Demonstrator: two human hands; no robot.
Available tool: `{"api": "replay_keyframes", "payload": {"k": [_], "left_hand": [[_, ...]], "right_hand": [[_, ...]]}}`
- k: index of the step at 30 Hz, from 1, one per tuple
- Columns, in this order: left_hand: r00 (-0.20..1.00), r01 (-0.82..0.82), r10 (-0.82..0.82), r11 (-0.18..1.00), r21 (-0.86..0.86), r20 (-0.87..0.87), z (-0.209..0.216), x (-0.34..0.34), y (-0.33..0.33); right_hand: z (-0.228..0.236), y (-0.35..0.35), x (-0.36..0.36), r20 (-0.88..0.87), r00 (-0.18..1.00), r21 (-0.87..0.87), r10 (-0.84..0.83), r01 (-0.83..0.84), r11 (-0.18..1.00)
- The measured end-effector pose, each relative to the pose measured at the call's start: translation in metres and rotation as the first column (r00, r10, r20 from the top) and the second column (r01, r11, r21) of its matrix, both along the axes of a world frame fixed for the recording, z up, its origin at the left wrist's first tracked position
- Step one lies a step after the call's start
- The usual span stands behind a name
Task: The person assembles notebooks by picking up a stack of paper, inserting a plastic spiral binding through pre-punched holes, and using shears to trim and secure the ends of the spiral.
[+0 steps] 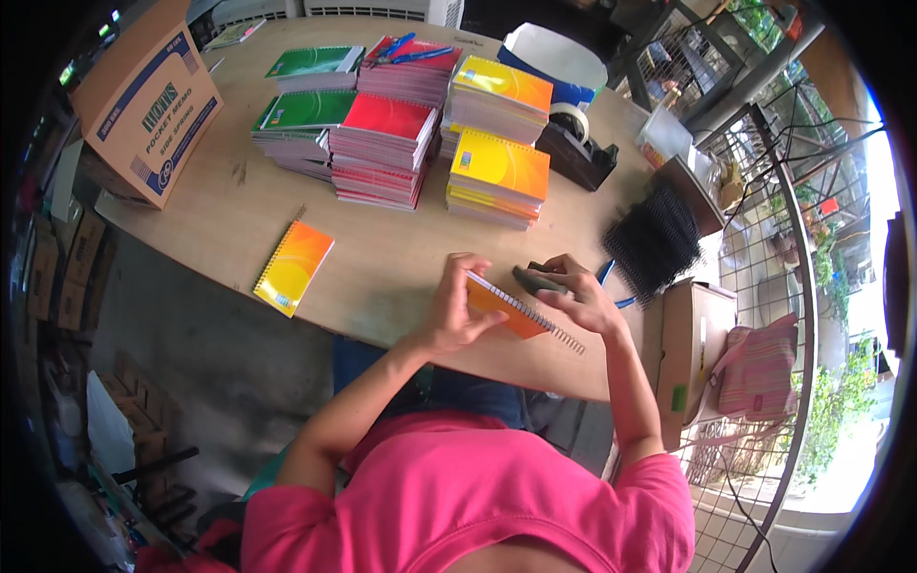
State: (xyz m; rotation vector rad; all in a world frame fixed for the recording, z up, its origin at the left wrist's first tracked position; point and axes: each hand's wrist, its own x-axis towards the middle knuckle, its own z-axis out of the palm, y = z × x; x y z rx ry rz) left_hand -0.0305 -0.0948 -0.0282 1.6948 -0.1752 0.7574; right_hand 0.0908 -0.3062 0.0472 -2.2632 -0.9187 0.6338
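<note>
My left hand (452,313) grips an orange notebook (528,328), tilted up with its bound edge uppermost, thumb on the cover and fingers behind. A metal spiral wire (570,341) runs along that edge and sticks out past the notebook's lower right corner. Just right of it, the curled fingers of my right hand (585,294) are closed on a dark grey rounded object (533,280) at the tabletop; its exact kind is unclear. A yellow-orange notebook (295,268) lies to the left near the table edge, its spiral wire extending beyond its far corner.
Stacks of green (304,110), red (387,119) and yellow notebooks (499,167) stand at the back, with blue-handled tools (411,53) on one. A tape dispenser (578,158), black spiral wires (654,244) and a cardboard box (693,349) are to the right. A large carton (153,110) stands far left.
</note>
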Motion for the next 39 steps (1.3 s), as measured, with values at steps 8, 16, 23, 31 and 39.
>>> {"api": "replay_keyframes", "payload": {"k": [8, 16, 23, 31, 39], "left_hand": [[0.894, 0.285, -0.378, 0.894, -0.347, -0.239, -0.032, 0.002, 0.038], [0.89, 0.242, -0.378, 0.866, -0.438, -0.256, -0.021, 0.002, 0.029], [0.877, 0.259, -0.404, 0.853, -0.452, -0.261, -0.022, -0.007, 0.049], [0.878, 0.231, -0.422, 0.787, -0.572, -0.227, 0.012, -0.011, 0.028], [0.88, 0.225, -0.391, 0.843, -0.488, -0.27, 0.028, -0.016, 0.022]], "right_hand": [[-0.018, 0.004, 0.004, -0.411, 0.861, 0.58, 0.301, -0.008, 0.815], [-0.018, 0.013, 0.011, -0.116, 0.962, 0.283, 0.249, -0.208, 0.936], [0.014, -0.069, 0.025, 0.46, 0.878, -0.145, 0.133, -0.074, 0.987], [-0.017, -0.107, 0.039, 0.571, 0.776, -0.222, 0.268, -0.168, 0.96], [0.039, -0.008, -0.009, 0.671, 0.732, 0.087, 0.118, -0.235, 0.968]]}}
